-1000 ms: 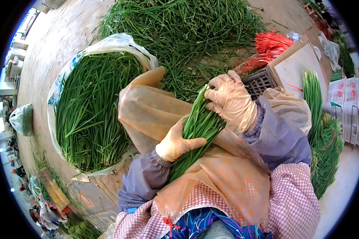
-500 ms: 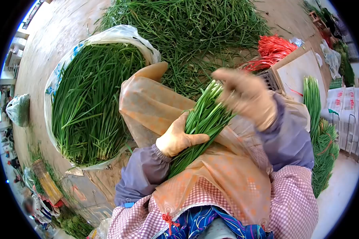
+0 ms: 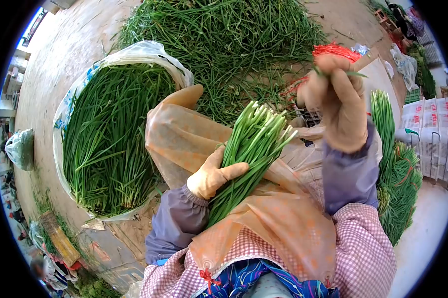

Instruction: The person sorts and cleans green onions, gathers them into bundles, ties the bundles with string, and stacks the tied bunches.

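Observation:
My left hand, in a pale glove, is wrapped round a bunch of long green stalks with pale cut ends pointing up and away. The bunch rests over the orange-spotted translucent apron on my lap. My right hand, also gloved and slightly blurred, is raised to the right of the bunch, apart from it. Its fingers are pressed together on a thin green leaf piece. It partly covers the red ties behind it.
An open plastic bag full of green stalks stands at the left. Loose greens lie heaped on the floor ahead. Bundled greens and white crates are at the right. A person shows at the lower left.
My right hand has left the bunch and moved up and right, now with a leaf piece between its fingers. The bunch's pale ends have fanned out while my left hand keeps hold.

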The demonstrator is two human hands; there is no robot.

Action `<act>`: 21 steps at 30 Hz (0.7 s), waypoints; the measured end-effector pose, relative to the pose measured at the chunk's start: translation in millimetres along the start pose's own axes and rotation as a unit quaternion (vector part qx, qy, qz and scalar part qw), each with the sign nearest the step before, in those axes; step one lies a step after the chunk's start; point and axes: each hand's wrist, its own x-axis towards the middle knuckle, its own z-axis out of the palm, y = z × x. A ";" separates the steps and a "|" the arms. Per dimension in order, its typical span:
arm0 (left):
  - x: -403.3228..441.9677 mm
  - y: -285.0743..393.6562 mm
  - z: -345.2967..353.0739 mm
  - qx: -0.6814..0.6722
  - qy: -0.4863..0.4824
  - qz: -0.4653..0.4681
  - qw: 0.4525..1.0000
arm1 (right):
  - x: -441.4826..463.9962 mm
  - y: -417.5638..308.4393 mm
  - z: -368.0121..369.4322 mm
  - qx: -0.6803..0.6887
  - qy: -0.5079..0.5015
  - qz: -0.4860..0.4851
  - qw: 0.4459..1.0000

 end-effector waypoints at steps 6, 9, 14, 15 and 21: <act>-4.0 3.2 3.3 -0.094 0.027 -0.003 0.995 | -24.0 34.3 -11.3 -0.511 0.012 -0.053 0.858; -3.7 2.4 -0.4 -0.180 0.041 -0.032 0.982 | -25.4 35.4 -5.9 -0.459 0.107 -0.038 0.881; -5.5 2.8 0.0 -0.090 0.065 0.018 0.994 | -42.9 51.2 -35.4 -0.047 0.164 0.120 0.978; -5.8 3.4 2.1 -0.106 0.071 0.019 0.992 | -56.2 72.4 -58.7 0.027 0.124 0.166 0.978; -5.3 -3.6 3.3 -0.091 0.038 0.064 0.993 | -27.3 53.9 -17.8 -0.180 0.127 0.136 0.966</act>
